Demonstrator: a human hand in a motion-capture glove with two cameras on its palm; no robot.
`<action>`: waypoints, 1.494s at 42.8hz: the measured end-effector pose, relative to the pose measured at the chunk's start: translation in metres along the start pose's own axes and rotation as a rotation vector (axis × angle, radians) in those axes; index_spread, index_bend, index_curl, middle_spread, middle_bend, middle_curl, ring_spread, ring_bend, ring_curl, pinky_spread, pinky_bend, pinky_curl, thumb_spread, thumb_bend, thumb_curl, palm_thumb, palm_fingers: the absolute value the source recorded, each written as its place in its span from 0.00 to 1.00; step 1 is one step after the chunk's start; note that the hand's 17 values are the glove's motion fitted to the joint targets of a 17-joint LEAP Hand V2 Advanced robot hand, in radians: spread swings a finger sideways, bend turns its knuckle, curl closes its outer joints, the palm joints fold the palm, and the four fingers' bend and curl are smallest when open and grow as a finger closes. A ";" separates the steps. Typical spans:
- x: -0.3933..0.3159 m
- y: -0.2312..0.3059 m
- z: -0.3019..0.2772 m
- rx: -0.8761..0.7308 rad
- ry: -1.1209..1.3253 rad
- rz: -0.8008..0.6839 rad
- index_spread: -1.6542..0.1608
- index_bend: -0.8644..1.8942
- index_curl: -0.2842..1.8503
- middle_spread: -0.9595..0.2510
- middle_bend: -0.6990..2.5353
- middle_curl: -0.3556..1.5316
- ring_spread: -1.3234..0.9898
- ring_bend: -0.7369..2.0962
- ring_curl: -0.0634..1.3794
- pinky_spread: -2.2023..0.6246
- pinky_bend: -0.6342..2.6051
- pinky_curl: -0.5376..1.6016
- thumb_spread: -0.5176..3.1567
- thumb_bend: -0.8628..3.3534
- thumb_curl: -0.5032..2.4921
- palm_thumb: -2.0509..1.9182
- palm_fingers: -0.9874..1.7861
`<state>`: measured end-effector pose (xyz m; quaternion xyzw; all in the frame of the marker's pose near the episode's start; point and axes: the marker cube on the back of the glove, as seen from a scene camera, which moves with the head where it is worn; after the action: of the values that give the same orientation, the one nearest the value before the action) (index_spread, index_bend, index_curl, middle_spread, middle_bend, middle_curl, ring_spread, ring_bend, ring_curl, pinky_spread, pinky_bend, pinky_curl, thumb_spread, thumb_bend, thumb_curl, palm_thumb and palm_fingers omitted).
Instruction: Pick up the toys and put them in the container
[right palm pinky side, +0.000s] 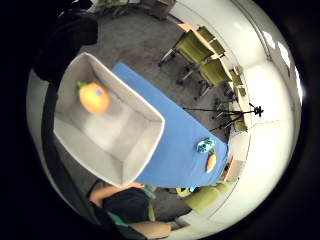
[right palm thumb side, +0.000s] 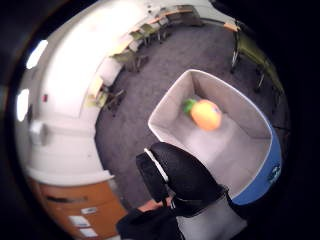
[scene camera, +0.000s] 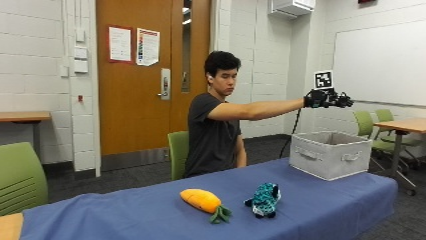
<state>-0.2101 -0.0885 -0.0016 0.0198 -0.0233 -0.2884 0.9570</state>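
Orange toy (right palm pinky side: 94, 98) out of the grip, down inside the bin (scene camera: 329, 155), close to one wall; resting or dropping, cannot tell which. Right hand (scene camera: 326, 98) released and holding nothing, fingers relaxed, hanging at upper right of the outside view, well above the bin's open top with the arm stretched out level. Both palm views look straight down into the bin, nothing between palm and toy.

Lower in the frame, on the blue table (scene camera: 133, 210): carrot (scene camera: 201, 200) at bottom centre, leaves toward the right; teal toy (scene camera: 265, 199) just beside it, on the side nearer the bin. Both well apart from the bin, which stands at the table's right end.

Looks like the end of one drop-off, with one toy in and two left out. Next calls for bringing the arm back across the table, down and left in the frame, lowering over the teal toy as the nearer one, closing round its soft body, then carrying it above the rim before letting go.
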 end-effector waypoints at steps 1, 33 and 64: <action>0.001 0.002 -0.003 0.001 -0.009 0.037 0.72 0.30 0.53 0.64 0.38 0.47 0.45 0.53 0.29 0.69 0.52 0.45 0.43 0.18 0.37 0.49 0.28; 0.264 0.214 0.039 -0.108 0.141 0.617 0.74 0.37 0.36 0.75 0.28 0.41 0.50 0.40 0.22 0.75 0.44 0.41 0.42 0.18 0.25 0.48 0.30; 0.362 0.283 0.229 -0.338 -0.058 0.714 0.72 0.37 0.29 0.77 0.25 0.33 0.55 0.32 0.20 0.78 0.44 0.41 0.37 0.17 0.22 0.47 0.28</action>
<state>0.2346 -0.0586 0.2536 -0.1556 -0.0081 0.0621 0.9858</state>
